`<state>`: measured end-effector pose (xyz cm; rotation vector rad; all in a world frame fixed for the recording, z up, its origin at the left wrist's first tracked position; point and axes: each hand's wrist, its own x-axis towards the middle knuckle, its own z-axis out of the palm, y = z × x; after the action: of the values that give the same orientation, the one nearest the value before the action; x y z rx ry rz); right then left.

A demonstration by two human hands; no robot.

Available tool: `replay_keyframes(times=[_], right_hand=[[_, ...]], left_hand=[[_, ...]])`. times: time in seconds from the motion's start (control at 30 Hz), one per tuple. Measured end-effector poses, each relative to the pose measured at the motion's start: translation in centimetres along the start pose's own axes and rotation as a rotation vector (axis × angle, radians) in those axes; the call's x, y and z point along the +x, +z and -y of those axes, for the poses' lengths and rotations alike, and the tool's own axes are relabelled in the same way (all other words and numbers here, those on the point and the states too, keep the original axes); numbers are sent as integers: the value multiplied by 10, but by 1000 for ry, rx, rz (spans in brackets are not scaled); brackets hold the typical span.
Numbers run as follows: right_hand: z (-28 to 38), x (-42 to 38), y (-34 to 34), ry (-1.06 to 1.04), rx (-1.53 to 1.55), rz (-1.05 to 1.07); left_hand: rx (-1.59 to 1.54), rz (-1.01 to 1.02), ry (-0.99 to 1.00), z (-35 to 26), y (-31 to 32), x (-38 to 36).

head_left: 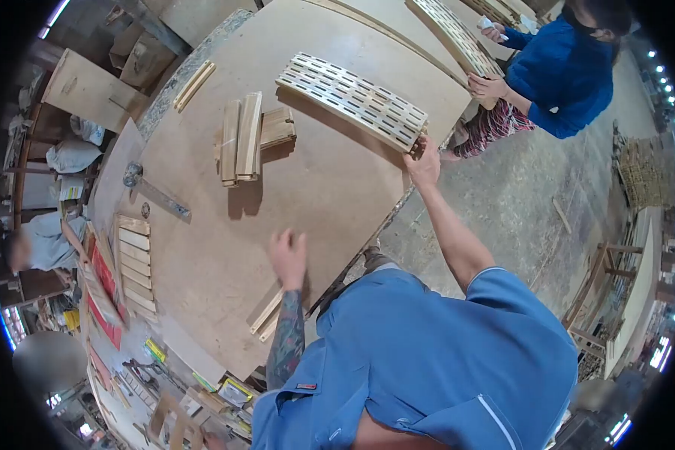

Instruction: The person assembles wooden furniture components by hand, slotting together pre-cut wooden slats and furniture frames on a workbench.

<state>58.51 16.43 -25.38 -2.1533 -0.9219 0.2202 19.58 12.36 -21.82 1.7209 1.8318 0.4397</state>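
Note:
My right hand grips the near right end of a slotted wooden panel, a long pale board with rows of dark slots, at the table's edge. My left hand is above the worktable, away from the panel. Its fingers are blurred, so I cannot make out whether they hold anything. Just below that hand, beside my forearm, lie a few narrow wooden strips. Beyond it sits a stack of wooden slats, some laid crosswise.
A hammer lies at the left, by a row of slats. Thin strips rest at the far edge. A co-worker in blue handles another slotted panel; another person works at the left.

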Motion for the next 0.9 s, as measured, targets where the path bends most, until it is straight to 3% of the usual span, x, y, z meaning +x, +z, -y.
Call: replay_keyframes(times=[0.03,0.07,0.17,0.27,0.37,0.4,0.43,0.47,0.53,0.57,0.63,0.7,0.77,0.9], right_hand=[[-1,-2,2,-7,13,15],[0,-7,3,1,-5,3],[13,-28,3,-42,3,8],[25,-68,-2,-169,-61,68],[47,-151,-15,-205,-228,266],[50,-180,-21,-253,-266,333],[65,-195,-41,-177,-131,609],[82,-207,-68,-91,-12,906],[86,-219,-84,-119,148,1083],[84,-215,-84,-132,170,1108],[82,-201,-77,-176,237,1066],[79,-188,-66,-187,257,959],[89,-198,-52,-167,228,920],[120,-229,-31,-201,137,994]], left_hand=[[-111,65,8,-27,14,12],[-83,16,159,-41,38,24],[-235,116,127,-110,72,57],[-375,117,-146,-161,97,78],[-325,104,-269,-188,77,73],[-168,59,-264,-182,80,65],[-9,4,-279,-170,77,61],[-24,6,-231,-145,80,58],[-140,92,-174,-86,59,33],[-248,173,-141,-61,40,14],[-242,142,-12,-20,-23,-49],[-289,118,-127,22,-75,-120],[-372,-148,-176,60,-104,-182],[-349,-167,-422,98,-145,-230]])
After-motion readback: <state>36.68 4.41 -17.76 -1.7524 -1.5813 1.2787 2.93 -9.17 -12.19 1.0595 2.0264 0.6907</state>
